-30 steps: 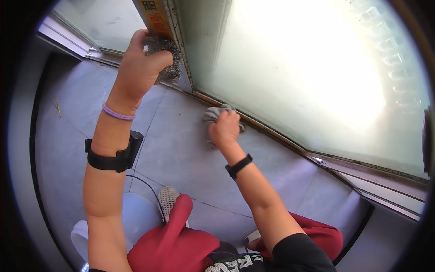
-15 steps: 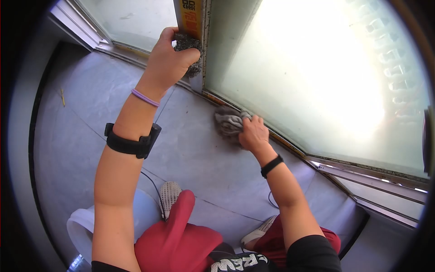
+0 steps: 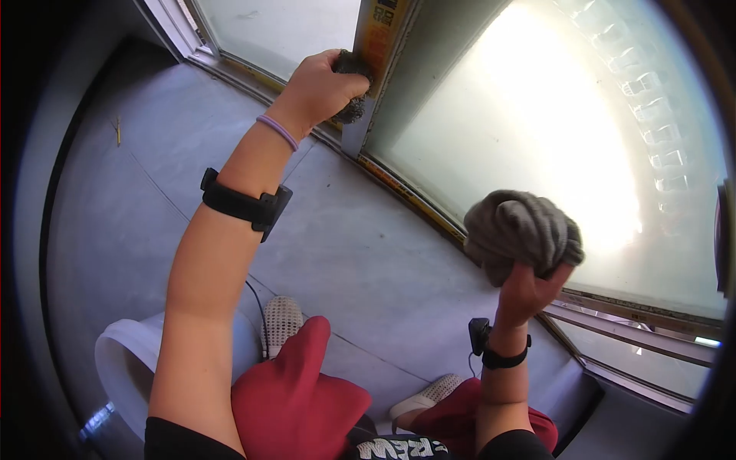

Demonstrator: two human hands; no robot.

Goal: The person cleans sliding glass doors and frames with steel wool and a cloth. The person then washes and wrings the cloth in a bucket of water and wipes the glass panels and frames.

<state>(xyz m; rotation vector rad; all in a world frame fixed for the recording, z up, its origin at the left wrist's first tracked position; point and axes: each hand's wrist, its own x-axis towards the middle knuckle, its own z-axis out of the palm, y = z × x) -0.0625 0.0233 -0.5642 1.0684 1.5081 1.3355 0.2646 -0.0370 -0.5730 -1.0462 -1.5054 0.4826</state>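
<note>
Firmly, the left hand curls around a dark, wiry scrubber, thumb across its near side and fingers folded over the top, so the grip is mostly closed. The scrubber sits at the edge of an upright post that carries a yellow label with dark and red print; whether it presses on the post at this instant I cannot tell. Lower and to the right, the right hand grips a bunched grey cloth from below, its thumb and a finger spread against the underside and the other fingers hidden by the folds. The cloth looks lifted in front of the lower part of a frosted glass panel; contact with the glass cannot be made out.

Next along the arms come a lilac band at the left wrist, a black strap with a small box on the left forearm, and a black band on the right wrist.

Below, grey floor tiles run from the panel's bottom rail to two pale perforated shoes and dark red trousers. A white bucket stands partly behind the left arm, and a thin yellow scrap lies on the tiles farther off.
</note>
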